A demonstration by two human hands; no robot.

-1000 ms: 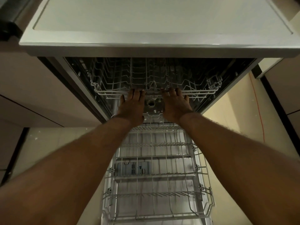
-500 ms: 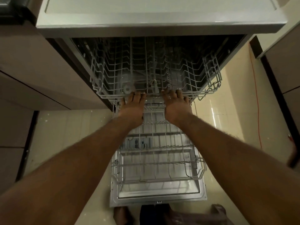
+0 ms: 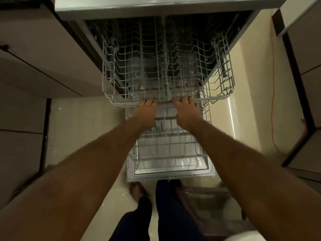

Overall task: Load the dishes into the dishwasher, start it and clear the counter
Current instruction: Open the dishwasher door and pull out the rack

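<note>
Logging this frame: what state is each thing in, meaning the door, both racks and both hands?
door: open, folded down flat.
upper rack: pulled out, no dishes in it.
lower rack: out over the door, no dishes in it.
left hand: grips the upper rack's front rail.
right hand: grips the same rail.

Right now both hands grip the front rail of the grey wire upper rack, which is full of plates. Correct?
No. Head view shows the grey wire upper rack empty; the left hand and right hand do grip its front rail.
</note>
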